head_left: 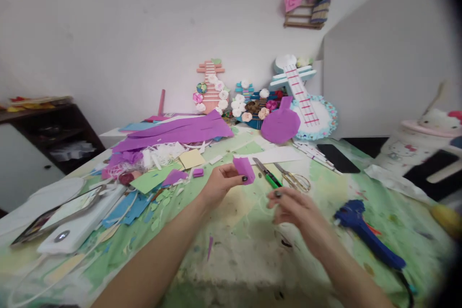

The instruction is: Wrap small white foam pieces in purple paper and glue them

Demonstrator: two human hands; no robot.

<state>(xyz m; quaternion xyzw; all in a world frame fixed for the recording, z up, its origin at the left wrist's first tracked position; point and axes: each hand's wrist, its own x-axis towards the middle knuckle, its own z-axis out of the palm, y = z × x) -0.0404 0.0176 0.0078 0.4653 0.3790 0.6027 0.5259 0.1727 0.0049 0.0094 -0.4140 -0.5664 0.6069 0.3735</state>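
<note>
My left hand (224, 183) pinches a small piece of purple crepe paper (244, 169) between thumb and fingers, above the middle of the table. To its right, my right hand (294, 207) has its fingers loosely bent and apart, with nothing visible in them. Just beyond its fingertips lies a green box cutter (269, 175) with the blade pointing away; whether the fingertips touch its end is unclear. Gold-handled scissors (296, 180) rest beside the cutter. A small folded purple block (198, 173) and a purple scrap (175, 177) lie left of my left hand.
A blue glue gun (371, 236) lies at the right, near a black phone (338, 158). Purple crepe sheets (180, 130) spread across the back left. A purple guitar-shaped piece (280, 125) leans against flower-trimmed models. A white power bank (81, 221) and paper scraps (130, 208) occupy the left.
</note>
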